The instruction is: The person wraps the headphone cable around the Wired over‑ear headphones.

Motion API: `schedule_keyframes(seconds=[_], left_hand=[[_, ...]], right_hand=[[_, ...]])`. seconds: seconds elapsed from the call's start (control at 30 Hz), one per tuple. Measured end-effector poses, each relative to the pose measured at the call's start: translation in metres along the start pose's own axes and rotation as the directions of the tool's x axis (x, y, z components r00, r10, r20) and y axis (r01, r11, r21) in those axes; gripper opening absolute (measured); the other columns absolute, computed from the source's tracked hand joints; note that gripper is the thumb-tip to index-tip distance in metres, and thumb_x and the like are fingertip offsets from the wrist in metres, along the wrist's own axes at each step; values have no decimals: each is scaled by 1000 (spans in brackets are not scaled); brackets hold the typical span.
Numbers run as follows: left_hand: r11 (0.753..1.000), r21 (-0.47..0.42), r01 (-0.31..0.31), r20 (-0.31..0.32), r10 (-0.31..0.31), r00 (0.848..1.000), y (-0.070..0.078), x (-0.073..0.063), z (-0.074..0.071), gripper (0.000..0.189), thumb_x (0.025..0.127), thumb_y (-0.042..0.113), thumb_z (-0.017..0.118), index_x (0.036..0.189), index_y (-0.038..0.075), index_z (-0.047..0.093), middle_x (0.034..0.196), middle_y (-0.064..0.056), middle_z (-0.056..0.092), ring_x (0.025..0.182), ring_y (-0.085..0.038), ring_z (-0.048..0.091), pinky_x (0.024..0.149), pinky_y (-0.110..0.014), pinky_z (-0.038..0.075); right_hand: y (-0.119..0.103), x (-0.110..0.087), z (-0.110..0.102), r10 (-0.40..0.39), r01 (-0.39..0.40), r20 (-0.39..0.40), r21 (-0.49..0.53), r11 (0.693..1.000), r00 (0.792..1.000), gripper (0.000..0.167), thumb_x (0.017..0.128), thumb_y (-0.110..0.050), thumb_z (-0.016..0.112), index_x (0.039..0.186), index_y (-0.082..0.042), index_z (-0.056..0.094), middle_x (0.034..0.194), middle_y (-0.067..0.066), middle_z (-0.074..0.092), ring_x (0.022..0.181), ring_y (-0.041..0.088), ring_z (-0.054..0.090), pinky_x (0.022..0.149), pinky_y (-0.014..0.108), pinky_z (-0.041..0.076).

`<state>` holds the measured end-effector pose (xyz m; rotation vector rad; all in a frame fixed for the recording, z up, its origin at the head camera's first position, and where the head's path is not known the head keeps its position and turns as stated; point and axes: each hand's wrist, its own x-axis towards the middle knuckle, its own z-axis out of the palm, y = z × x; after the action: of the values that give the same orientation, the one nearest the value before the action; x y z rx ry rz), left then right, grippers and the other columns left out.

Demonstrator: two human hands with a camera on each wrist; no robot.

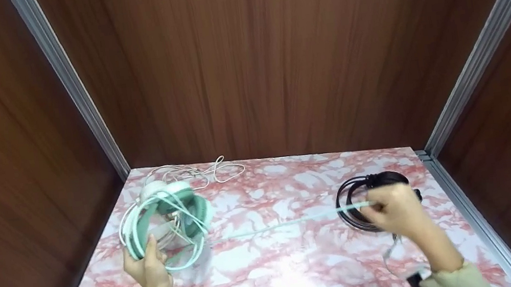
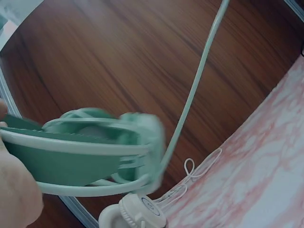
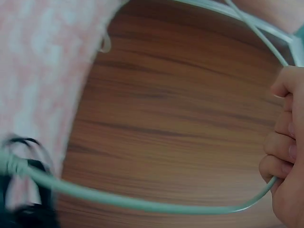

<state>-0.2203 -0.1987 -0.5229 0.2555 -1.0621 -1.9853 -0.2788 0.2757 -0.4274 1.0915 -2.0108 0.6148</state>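
Observation:
Pale green headphones [image 1: 203, 210] are held up at the left by my left hand [image 1: 148, 267], its thumb and fingers gripping the headband. Loops of pale green cable circle the headband, plainest in the left wrist view, where the green band [image 2: 61, 164] fills the lower left. One stretch of the cable [image 1: 286, 224] runs straight across to my right hand [image 1: 395, 209], whose curled fingers grip it. Past that fist, the cable's loose end [image 3: 118, 201] bends away in the right wrist view; its tip is blurred.
White headphones [image 2: 145, 209] lie behind the green pair, their thin white cord [image 1: 232, 172] looped near the back edge. A black headset [image 1: 388, 178] with coiled black cable lies beneath my right hand. Brown wood-grain panels [image 1: 250, 65] enclose the marbled pink tabletop [image 1: 262, 192].

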Motion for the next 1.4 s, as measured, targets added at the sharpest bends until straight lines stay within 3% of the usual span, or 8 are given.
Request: schedule_keyframes(seconds=[0.13,0.27,0.4,0.67,0.9,1.0,1.1,1.4], left_hand=[[975,220,25,176,-65,982,-1,-2,5,13,83,-13,61,94,-5,59,57,1,45,41,-6,39,36,-19,35],[948,318,-26,455,-129,881,-2,-5,13,27,78,-17,60,105,-16,56,58,1,48,38,-5,38,35,-18,34],[958,287,-26,708,-193,679,-1,-11,21,41,80,-15,61,121,-13,55,63,0,55,37,-2,35,34,-18,31],[982,64,178,990,-84,112,-1,-19,45,35,93,-7,47,128,-10,50,55,-5,41,35,-8,27,29,-25,26],[669,-37,742,978,178,-111,-13,-37,65,37,102,16,42,137,2,47,59,0,28,36,-7,24,34,-24,19],[535,-19,844,962,240,-130,-15,-48,73,35,103,24,41,133,9,50,63,4,27,41,-4,25,39,-20,19],[466,-75,882,957,282,-68,-12,-57,81,32,103,29,41,124,9,55,65,4,26,44,-3,25,43,-19,20],[296,-448,844,886,274,374,19,-58,93,27,100,25,44,104,0,55,63,4,26,45,-5,27,49,-21,24]], right_hand=[[1,32,-16,-40,38,-54,-41,998,998,34,78,-16,62,53,-23,38,49,-15,34,47,-2,26,38,15,21],[0,68,-24,-72,67,-75,-67,995,995,32,72,-14,60,52,-22,36,48,-14,31,46,1,26,40,19,20],[1,98,-24,-55,50,-80,-67,996,995,37,72,-11,62,51,-22,33,49,-12,29,45,3,25,41,22,21],[22,137,2,164,-163,-13,43,986,986,44,81,-6,66,50,-18,38,48,-14,29,45,3,27,42,23,20],[47,133,39,389,-399,90,247,883,917,44,83,1,64,49,-13,39,46,-12,31,46,4,29,43,23,21],[53,117,59,446,-474,159,275,837,881,44,84,0,64,50,-14,41,47,-10,34,46,6,31,44,22,23],[55,92,82,496,-548,238,301,780,835,40,85,2,62,52,-14,44,49,-7,39,48,8,35,45,22,27],[31,-4,134,404,-631,543,336,699,736,3,86,-4,65,83,-5,65,72,-4,56,64,10,50,62,29,46]])
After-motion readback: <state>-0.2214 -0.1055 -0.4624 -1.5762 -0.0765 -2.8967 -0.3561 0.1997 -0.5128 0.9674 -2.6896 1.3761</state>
